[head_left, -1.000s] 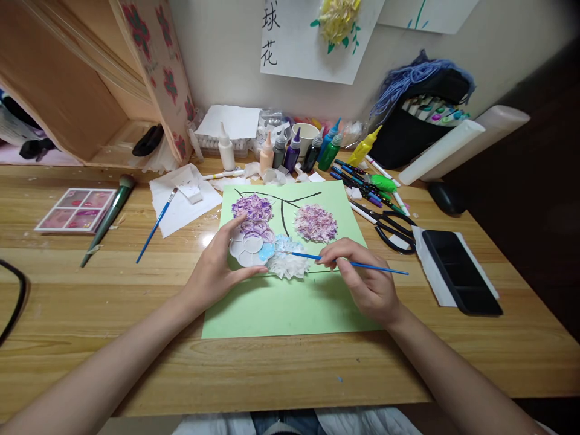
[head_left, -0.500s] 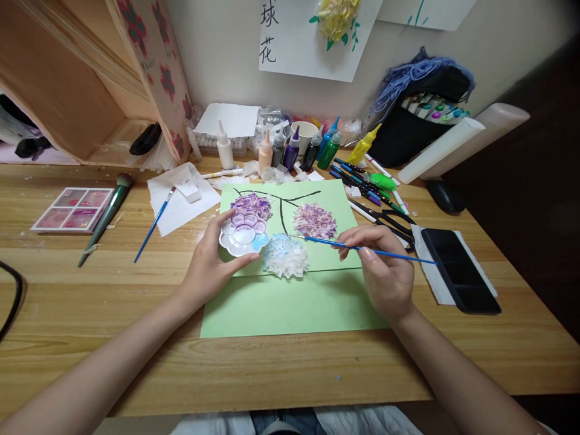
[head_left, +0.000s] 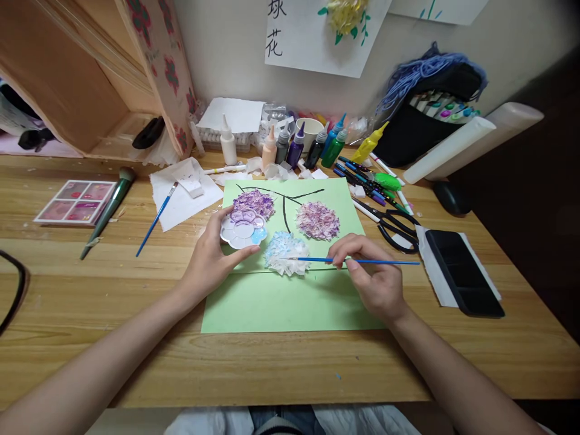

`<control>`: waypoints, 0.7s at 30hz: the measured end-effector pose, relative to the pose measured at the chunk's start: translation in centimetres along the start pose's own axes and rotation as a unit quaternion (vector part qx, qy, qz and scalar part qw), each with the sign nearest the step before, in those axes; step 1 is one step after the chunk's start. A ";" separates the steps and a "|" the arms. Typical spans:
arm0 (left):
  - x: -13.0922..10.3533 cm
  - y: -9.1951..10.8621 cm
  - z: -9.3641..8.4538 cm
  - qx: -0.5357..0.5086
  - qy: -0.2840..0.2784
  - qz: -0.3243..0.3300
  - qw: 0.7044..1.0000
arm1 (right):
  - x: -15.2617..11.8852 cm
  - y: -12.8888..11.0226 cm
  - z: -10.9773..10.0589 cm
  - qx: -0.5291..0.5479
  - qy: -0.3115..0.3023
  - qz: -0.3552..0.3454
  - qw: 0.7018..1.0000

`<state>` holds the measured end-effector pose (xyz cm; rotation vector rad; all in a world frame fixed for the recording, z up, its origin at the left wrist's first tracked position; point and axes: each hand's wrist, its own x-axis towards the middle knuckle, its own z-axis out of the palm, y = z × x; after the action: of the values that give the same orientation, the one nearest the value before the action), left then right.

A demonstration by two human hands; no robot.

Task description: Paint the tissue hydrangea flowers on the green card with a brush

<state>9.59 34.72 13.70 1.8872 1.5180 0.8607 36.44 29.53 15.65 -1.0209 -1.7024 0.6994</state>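
Note:
My left hand grips a white flower-shaped paint palette by its edge, thumb and fingers on either side. Purple and light blue paint lie in its wells. Between the fingertips of my right hand is a thin blue paintbrush, held nearly level. Its tip is over a white and pale-blue paper flower; I cannot tell whether it touches. That flower sits on green paper, below black drawn branches. A purple flower is partly behind the palette, and a pink-purple flower is to the right.
Several paint bottles and a paper cup line the back. Markers, black scissors and a black phone-like slab lie right. Another blue brush rests on white paper, beside a large green-handled brush and a palette box.
My right hand has moved the paintbrush slightly down and left, its tip going from the top of the white-blue flower to over its middle. My left hand still holds the palette beside it.

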 end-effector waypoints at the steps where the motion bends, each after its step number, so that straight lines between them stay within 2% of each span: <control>1: 0.0 0.0 0.0 0.000 0.000 -0.002 1.000 | -0.1 0.0 0.1 -0.003 -0.005 0.000 1.000; 9: 0.0 -0.1 0.0 -0.015 0.005 0.013 1.000 | -0.2 0.0 0.3 -0.035 -0.009 0.007 0.999; 21: 0.0 0.3 -0.1 -0.008 -0.005 0.006 1.000 | -0.3 0.4 0.4 -0.015 0.002 0.022 1.000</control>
<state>9.67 34.64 13.99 1.8880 1.4906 0.8665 36.25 29.42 15.06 -1.0823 -1.6966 0.7022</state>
